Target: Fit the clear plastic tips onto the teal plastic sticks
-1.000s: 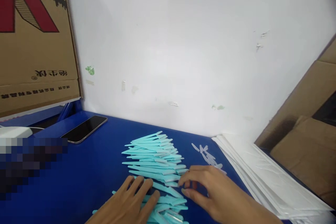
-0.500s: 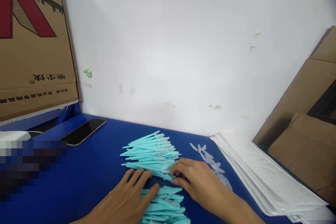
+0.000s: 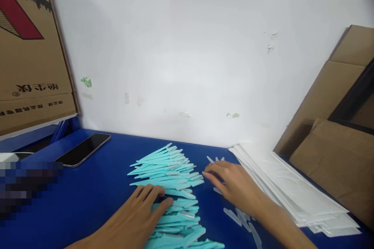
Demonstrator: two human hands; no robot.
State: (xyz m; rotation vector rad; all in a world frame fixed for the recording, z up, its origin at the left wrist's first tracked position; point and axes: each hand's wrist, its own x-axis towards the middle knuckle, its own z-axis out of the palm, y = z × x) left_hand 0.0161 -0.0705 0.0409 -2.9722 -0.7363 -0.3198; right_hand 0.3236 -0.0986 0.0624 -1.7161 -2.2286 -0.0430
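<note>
Turquoise, slim, tapered sticks (image 3: 169,172) overlap loosely.

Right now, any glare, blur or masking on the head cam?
Head view: white wall brightly lit; top-right corner darkened; faint sheen on the white sheets; pixelated blocks mask the lower left; teal pieces slightly soft, fine detail hard to read.

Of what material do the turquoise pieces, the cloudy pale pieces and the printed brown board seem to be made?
Turquoise pieces: probably plastic, smooth, evenly coloured.
Cloudy pale pieces: likely frosted plastic, looking translucent.
Printed brown board: apparently matte cardboard, with a visible crease.
</note>
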